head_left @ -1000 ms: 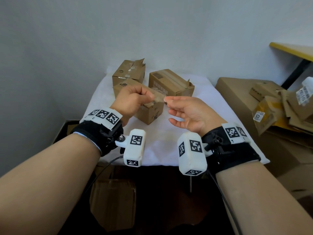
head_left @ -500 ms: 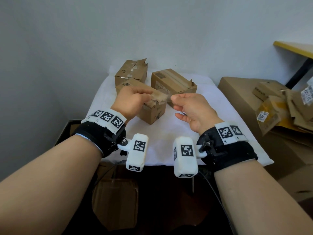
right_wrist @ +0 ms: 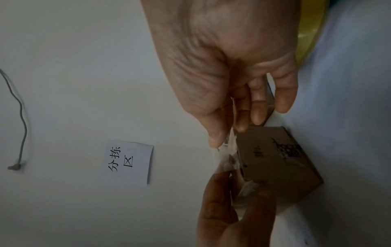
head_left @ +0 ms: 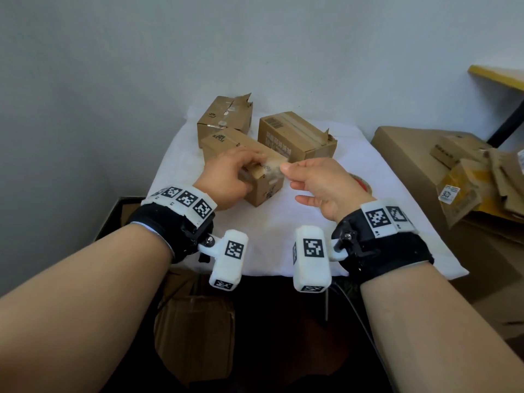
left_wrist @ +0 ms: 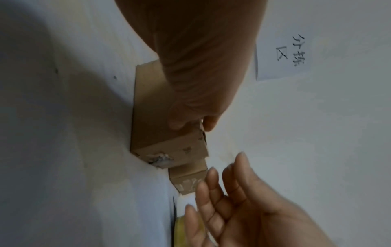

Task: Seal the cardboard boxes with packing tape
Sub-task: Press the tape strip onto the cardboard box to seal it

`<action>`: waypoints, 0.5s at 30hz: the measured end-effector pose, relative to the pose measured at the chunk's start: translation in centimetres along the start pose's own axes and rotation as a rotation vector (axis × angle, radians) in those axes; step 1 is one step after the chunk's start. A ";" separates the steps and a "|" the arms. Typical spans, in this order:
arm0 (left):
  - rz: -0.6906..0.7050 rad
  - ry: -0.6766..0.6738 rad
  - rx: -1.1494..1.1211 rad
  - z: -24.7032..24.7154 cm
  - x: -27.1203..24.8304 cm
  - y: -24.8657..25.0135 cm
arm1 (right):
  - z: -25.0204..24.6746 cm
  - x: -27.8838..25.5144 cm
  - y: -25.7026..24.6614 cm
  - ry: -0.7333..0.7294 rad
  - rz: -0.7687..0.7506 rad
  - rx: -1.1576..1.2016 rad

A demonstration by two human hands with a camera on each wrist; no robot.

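Note:
A small cardboard box (head_left: 263, 191) stands nearest on the white-clothed table (head_left: 283, 222). A short strip of clear tape (head_left: 272, 168) stretches over its near top edge. My left hand (head_left: 249, 165) holds one end of the strip down at the box top, fingers curled. My right hand (head_left: 286, 168) pinches the other end between thumb and forefinger, the other fingers loose. In the right wrist view the crumpled strip (right_wrist: 227, 150) runs from the right hand (right_wrist: 224, 137) to the left hand (right_wrist: 232, 200) beside the box (right_wrist: 275, 158). A tape roll (head_left: 363, 185) lies behind my right hand.
Two more boxes stand at the back of the table, one with torn flaps (head_left: 226, 114) and one taped (head_left: 295, 134). A large carton (head_left: 411, 148) piled with cardboard scraps is at the right. Another box (head_left: 195, 330) sits on the floor under the table's front edge.
Both hands have come down and forward with the tape strip, from above the near box to its top edge. The tape roll now shows behind the right hand.

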State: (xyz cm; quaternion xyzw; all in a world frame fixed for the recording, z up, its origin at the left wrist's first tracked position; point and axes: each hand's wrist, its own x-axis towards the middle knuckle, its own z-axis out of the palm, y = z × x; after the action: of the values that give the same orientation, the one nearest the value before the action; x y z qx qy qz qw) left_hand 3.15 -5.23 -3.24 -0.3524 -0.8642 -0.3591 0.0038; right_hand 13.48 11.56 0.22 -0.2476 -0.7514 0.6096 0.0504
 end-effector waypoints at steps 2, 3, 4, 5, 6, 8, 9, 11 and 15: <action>0.012 -0.040 -0.132 -0.6 -0.1 -0.6 | 0.3 0.0 0.0 -0.007 0.013 0.002; 0.013 -0.057 -0.169 -0.8 -0.2 -0.8 | 0.5 0.1 0.0 -0.013 0.020 0.003; 0.010 -0.070 -0.194 -1.0 -0.2 -1.0 | 0.7 0.1 0.0 -0.020 0.028 0.005; 0.008 -0.081 -0.208 -1.2 -0.3 -1.1 | 0.9 0.1 0.0 -0.026 0.036 0.008; 0.008 -0.092 -0.217 -1.3 -0.3 -1.2 | 1.2 0.1 0.0 -0.030 0.042 0.008; 0.014 -0.105 -0.226 -1.4 -0.4 -1.3 | 1.6 0.1 -0.1 -0.038 0.053 0.008; 0.019 -0.110 -0.226 -1.4 -0.3 -1.3 | 1.8 0.1 -0.1 -0.042 0.058 0.009; 0.023 -0.122 -0.226 -1.4 -0.3 -1.4 | 2.2 0.2 -0.1 -0.044 0.068 0.005; -0.010 -0.137 -0.301 -1.4 -0.3 -1.6 | 2.2 0.4 -0.1 -0.028 0.093 -0.006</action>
State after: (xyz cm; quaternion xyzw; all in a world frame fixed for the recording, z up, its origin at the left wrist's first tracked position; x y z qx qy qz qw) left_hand 2.05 -7.05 -3.25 -0.3682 -0.8007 -0.4595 -0.1097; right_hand 12.26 9.73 -0.37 -0.2738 -0.7415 0.6124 0.0106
